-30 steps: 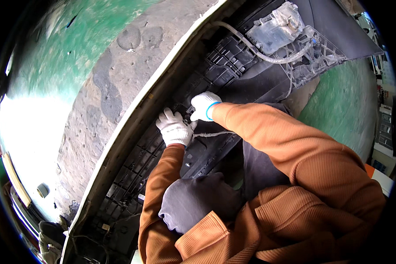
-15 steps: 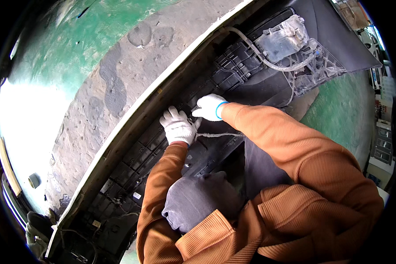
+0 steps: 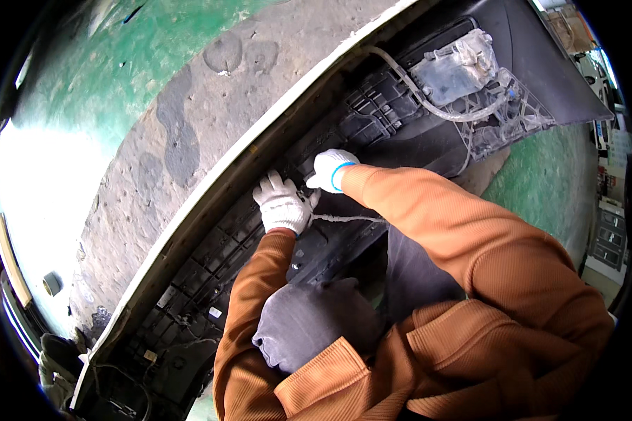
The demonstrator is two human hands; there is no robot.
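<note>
Both my hands, in white knit gloves, work at the inner side of a large dark plastic panel point(image 3: 211, 270) that resembles a car bumper. My left hand point(image 3: 282, 203) lies on it with fingers stretched out and apart, its thumb side towards the right hand. Close beside it, my right hand point(image 3: 330, 170) is closed, fingers curled and pointing down at the panel. Whatever sits in its fingertips is hidden. A thin grey wrapped cable point(image 3: 351, 218) runs from beside my left hand rightwards to my trouser leg point(image 3: 414, 256).
A pale edge point(image 3: 189, 201) borders the panel. At its upper right are a clear plastic box point(image 3: 456, 74) and a bent hose point(image 3: 428, 104). Loose wires point(image 3: 137, 386) lie at lower left. Beyond is a green and grey floor point(image 3: 211, 105) with a small round object point(image 3: 52, 283).
The view has shifted slightly. My right hand has moved a touch left, still closed; my left hand stays flat in nearly the same place.
</note>
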